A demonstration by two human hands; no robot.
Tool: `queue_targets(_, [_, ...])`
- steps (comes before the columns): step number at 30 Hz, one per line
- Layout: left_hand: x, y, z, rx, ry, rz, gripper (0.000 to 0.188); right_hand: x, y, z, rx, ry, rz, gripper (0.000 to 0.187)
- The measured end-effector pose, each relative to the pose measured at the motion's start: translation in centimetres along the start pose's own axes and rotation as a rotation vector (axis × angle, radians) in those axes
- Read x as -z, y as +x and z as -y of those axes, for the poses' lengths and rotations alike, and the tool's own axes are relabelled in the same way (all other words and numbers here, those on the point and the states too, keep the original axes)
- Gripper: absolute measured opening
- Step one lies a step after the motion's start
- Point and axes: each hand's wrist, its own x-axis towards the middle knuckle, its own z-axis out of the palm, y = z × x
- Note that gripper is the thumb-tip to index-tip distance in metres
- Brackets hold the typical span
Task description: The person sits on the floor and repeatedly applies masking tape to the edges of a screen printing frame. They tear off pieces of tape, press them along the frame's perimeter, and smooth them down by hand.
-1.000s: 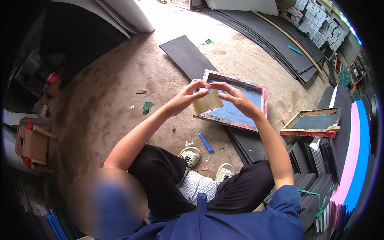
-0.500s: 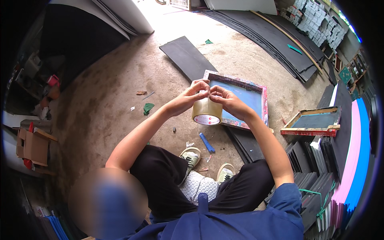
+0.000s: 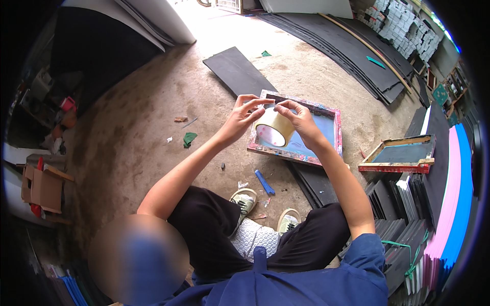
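Note:
A wide roll of clear yellowish packing tape [image 3: 287, 123] hangs tilted in front of me, its round white core facing toward me. My right hand [image 3: 302, 122] pinches the upper edge of the roll with thumb and fingertips. On the other side, my left hand [image 3: 242, 118] is at the top of the roll, index finger stretched across and thumb below it, gripping at the tape. A small pale bit of tape shows between the fingertips. Behind the roll lies a paint-stained screen-printing frame [image 3: 326, 133] with a bluish mesh, partly hidden by the roll and my hands.
Dark foam boards [image 3: 240, 71] lie under the frame on the concrete floor. A blue-handled tool [image 3: 264, 182] rests near my shoes. To the right, a smaller wooden frame [image 3: 398, 154] sits on stacked dark sheets, beside pink and blue sheets [image 3: 459, 188]. A cardboard box [image 3: 45, 187] stands left.
The roll has swung rightward and tipped, rising slightly. My right hand has shifted right with it, and my left fingers have straightened out, opening a small gap between the hands.

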Motion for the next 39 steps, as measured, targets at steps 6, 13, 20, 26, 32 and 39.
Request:
queue_targets(6, [-1.2,0.6,-0.2,-0.047,0.094,-0.284,0.041,-1.2,-0.2,0.2,0.2,-0.386,-0.359,0.024])
queue_targets(13, [-0.6,0.8,-0.8,-0.459,0.673,-0.334,0.025,-1.2,-0.4,0.1,0.173,-0.367,-0.458,0.022])
queue_targets(20, [-0.5,1.1,-1.1,-0.601,0.852,-0.281,0.019,-1.5,-0.4,0.4,0.197,-0.33,-0.495,0.021])
queue_targets(26, [-0.3,1.4,-1.4,-0.7,0.887,-0.255,0.015,-2.1,-0.7,0.6,0.157,-0.287,-0.489,0.02])
queue_targets(32, [0.0,1.2,-1.5,-0.585,0.699,-0.194,0.01,-1.6,-0.4,-0.1,0.131,-0.307,-0.303,0.025])
queue_targets(39, [0.1,1.0,-1.0,-0.101,0.1,-0.15,0.013,-1.7,-0.8,0.3,0.097,-0.254,-0.236,0.026])
